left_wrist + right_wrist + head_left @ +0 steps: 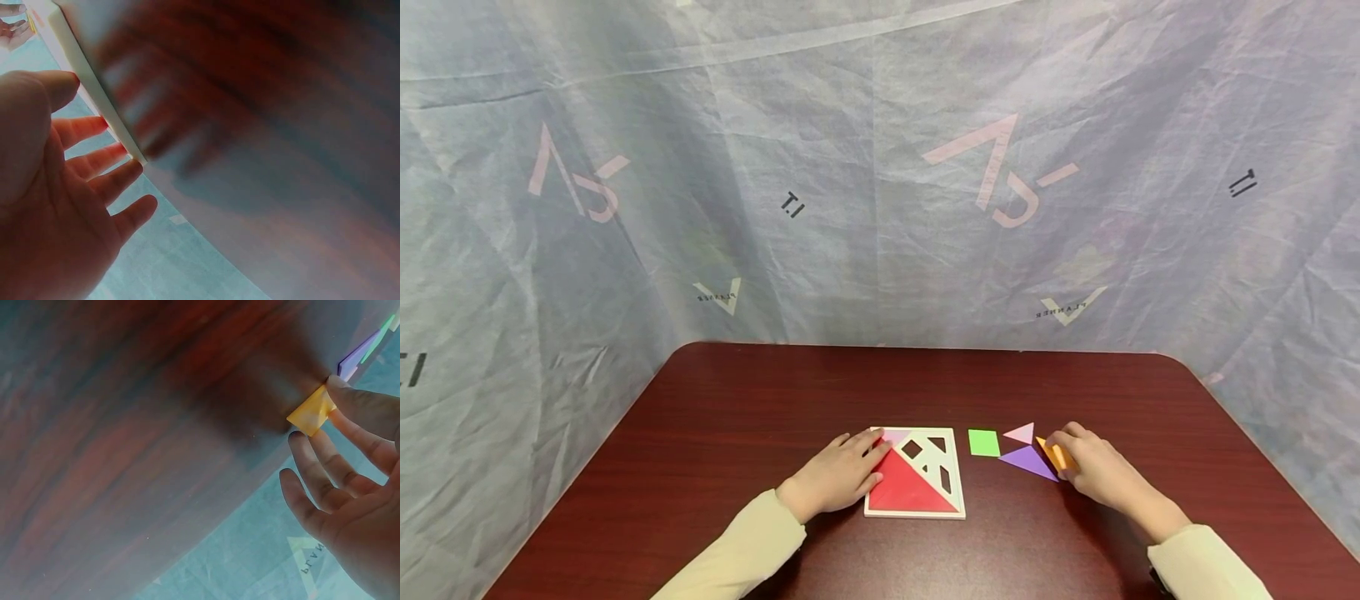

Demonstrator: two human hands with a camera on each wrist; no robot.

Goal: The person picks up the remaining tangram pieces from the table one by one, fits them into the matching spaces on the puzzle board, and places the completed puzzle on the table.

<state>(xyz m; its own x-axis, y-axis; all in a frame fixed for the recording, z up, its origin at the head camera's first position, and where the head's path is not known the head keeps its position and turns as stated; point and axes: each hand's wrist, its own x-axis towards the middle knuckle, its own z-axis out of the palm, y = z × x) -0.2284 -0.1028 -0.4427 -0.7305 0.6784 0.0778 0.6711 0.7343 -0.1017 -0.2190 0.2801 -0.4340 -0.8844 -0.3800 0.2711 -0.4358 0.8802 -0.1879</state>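
Observation:
A white tangram board (916, 514) lies on the table, holding a large red triangle (912, 490) and a pink piece (895, 435) partly under the fingers. Dark shaped openings show in its right half. My left hand (837, 475) rests on the board's left side with extended fingers; from the left wrist, the fingertips meet the board's edge (81, 69). An orange tangram piece (310, 412) is pinched between thumb and fingers of my right hand (1102, 471), tilted up from the tabletop. Just left of it lie a purple triangle (1028, 461) and a small pink triangle (1022, 433).
Between the board and the purple triangle lies a green square (982, 442). All sit on a dark red wooden table (775, 392) with rounded far corners. A grey printed cloth (865, 267) hangs behind and along both sides.

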